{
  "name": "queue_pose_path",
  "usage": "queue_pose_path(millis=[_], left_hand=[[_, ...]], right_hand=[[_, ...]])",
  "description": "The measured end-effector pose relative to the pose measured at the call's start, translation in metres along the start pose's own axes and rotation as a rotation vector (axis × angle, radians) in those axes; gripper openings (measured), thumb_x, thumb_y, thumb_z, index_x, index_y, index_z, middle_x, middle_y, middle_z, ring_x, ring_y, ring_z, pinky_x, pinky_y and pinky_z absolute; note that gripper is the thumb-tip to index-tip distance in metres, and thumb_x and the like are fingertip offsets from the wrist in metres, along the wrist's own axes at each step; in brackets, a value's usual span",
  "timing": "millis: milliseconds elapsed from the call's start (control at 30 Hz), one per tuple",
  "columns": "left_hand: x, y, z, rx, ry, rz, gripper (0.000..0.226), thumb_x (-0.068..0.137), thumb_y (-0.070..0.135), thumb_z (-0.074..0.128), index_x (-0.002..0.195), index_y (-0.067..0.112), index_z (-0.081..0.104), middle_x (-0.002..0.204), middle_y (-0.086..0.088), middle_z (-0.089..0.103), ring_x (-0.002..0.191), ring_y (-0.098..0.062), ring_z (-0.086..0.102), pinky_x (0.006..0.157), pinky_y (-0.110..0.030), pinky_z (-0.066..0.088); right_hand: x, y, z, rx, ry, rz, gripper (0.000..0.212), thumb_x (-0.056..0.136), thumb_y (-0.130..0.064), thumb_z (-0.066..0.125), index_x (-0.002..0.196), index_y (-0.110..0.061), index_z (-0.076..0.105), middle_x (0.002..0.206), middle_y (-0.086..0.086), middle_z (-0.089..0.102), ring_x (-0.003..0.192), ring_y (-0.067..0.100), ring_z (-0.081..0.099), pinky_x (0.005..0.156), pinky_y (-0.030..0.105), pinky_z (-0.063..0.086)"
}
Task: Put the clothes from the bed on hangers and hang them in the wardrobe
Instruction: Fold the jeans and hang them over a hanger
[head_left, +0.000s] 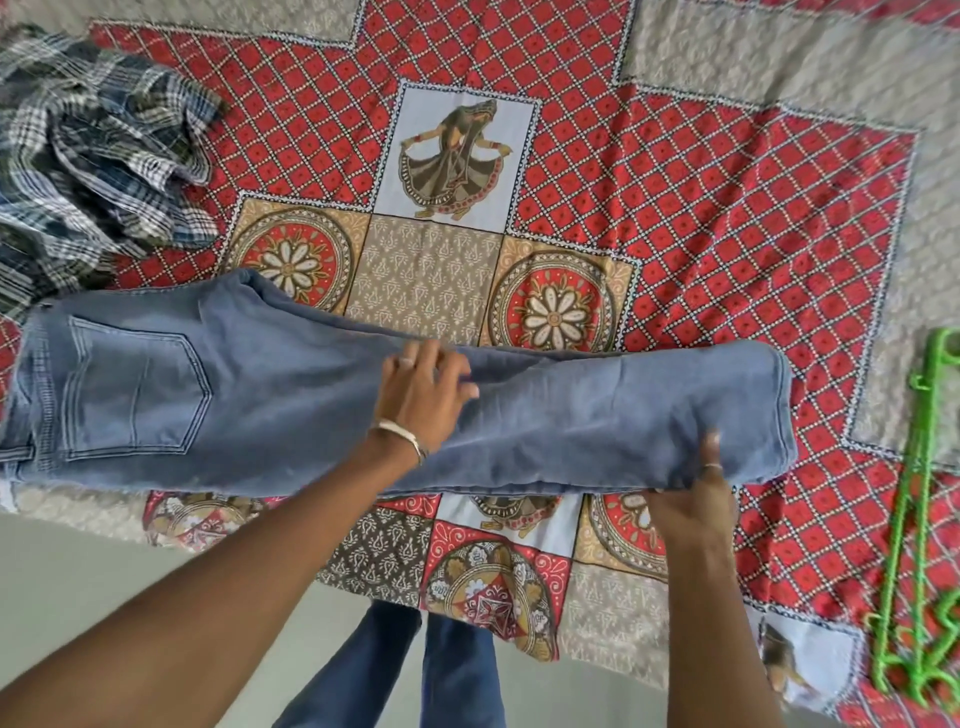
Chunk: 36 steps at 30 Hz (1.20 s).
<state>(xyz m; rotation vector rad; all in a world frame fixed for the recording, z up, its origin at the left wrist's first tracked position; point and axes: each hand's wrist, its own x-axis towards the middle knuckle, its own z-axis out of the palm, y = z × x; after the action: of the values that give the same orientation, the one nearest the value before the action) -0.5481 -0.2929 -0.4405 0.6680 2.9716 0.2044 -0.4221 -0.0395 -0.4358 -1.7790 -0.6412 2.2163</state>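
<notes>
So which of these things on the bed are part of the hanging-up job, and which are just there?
Part of the job:
- jeans, held by the left hand and right hand
- checked shirt, waiting in a heap
- green hangers at the bed's right edge

Just there:
- patterned bedspread
- floor

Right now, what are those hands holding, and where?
The jeans: left hand holds mid-leg, right hand grips the near edge by the folded end.
</notes>
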Motion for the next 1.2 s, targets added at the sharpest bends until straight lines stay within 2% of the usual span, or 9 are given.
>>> queue_pose_path(millis=[167,267,433,567,767,933,1000,1100,1200], left_hand=[[-0.031,0.036,0.022,0.084,-0.168,0.237,0.05,0.062,0.058,0.071,0.098,0.024,0.064,0.091,-0.003,0.059,0.079,-0.025,0.055,0.066,-0.036,0.042],[-0.033,0.04,0.028,0.138,-0.298,0.246,0.069,0.051,0.062,0.079,0.107,0.023,0.067,0.097,-0.004,0.062,0.082,-0.026,0.06,0.066,-0.04,0.047],[-0.029,0.055,0.033,0.155,-0.483,0.404,0.077,0.079,0.064,0.056,0.141,0.02,0.04,0.129,-0.004,0.051,0.112,-0.026,0.053,0.088,-0.043,0.039],[-0.025,0.079,0.029,0.112,-0.576,0.412,0.081,0.089,0.06,0.044,0.152,0.022,0.01,0.143,-0.004,0.043,0.124,-0.025,0.048,0.098,-0.039,0.035],[-0.013,0.098,0.031,0.061,-0.616,0.424,0.073,0.097,0.039,0.04,0.151,0.028,-0.007,0.117,-0.007,0.064,0.093,-0.028,0.064,0.075,-0.037,0.05],[-0.003,0.11,0.026,-0.139,-0.941,0.468,0.054,0.096,0.038,0.049,0.146,0.037,0.028,0.095,-0.002,0.07,0.081,-0.02,0.063,0.066,-0.03,0.051],[0.004,0.108,0.019,-0.384,-0.809,0.323,0.032,0.093,0.037,0.055,0.123,0.028,0.062,0.09,0.001,0.073,0.08,-0.016,0.065,0.071,-0.032,0.053],[0.026,0.108,0.022,-0.57,-0.139,0.145,0.02,0.087,0.026,0.057,0.089,0.014,0.073,0.081,-0.004,0.069,0.076,-0.026,0.063,0.069,-0.039,0.054],[0.059,0.106,0.029,-0.285,-0.114,0.01,0.029,0.082,0.035,0.058,0.1,0.019,0.072,0.095,-0.007,0.062,0.094,-0.033,0.056,0.082,-0.043,0.048]], right_hand=[[0.006,-0.031,0.006,-0.003,-0.102,-0.228,0.041,0.091,-0.011,0.061,0.13,-0.004,0.056,0.124,0.005,0.064,0.109,0.022,0.065,0.073,0.033,0.058],[0.019,-0.032,-0.011,-0.329,0.027,-0.152,0.007,0.094,-0.01,0.058,0.1,-0.013,0.06,0.099,0.009,0.065,0.092,0.026,0.066,0.065,0.035,0.058],[0.036,-0.043,-0.016,-0.763,0.549,-0.62,0.063,0.069,-0.02,0.083,0.119,-0.006,0.048,0.117,0.016,0.057,0.105,0.032,0.056,0.09,0.044,0.048],[0.041,-0.062,-0.002,-1.255,0.511,-0.62,0.066,0.078,-0.037,0.077,0.132,-0.012,0.05,0.139,0.017,0.042,0.128,0.038,0.034,0.101,0.054,0.032],[0.045,-0.085,-0.013,-1.046,0.342,-0.738,0.027,0.087,-0.029,0.059,0.097,-0.004,0.064,0.092,0.017,0.065,0.087,0.025,0.054,0.075,0.038,0.042],[0.046,-0.077,-0.03,-1.116,0.371,-0.52,0.037,0.08,-0.023,0.05,0.108,-0.002,0.061,0.105,0.022,0.066,0.094,0.034,0.06,0.084,0.045,0.046],[0.043,-0.082,-0.021,-1.236,0.44,-0.467,0.039,0.081,-0.019,0.049,0.117,-0.009,0.062,0.113,0.018,0.066,0.109,0.037,0.057,0.102,0.05,0.036],[0.042,-0.095,-0.002,-1.349,0.473,-0.54,0.033,0.088,-0.017,0.049,0.12,-0.016,0.06,0.115,0.014,0.066,0.112,0.033,0.056,0.105,0.045,0.023],[0.047,-0.097,0.015,-1.434,0.316,-0.622,0.034,0.093,-0.029,0.053,0.121,-0.009,0.057,0.118,0.018,0.064,0.112,0.037,0.055,0.103,0.045,0.031]])
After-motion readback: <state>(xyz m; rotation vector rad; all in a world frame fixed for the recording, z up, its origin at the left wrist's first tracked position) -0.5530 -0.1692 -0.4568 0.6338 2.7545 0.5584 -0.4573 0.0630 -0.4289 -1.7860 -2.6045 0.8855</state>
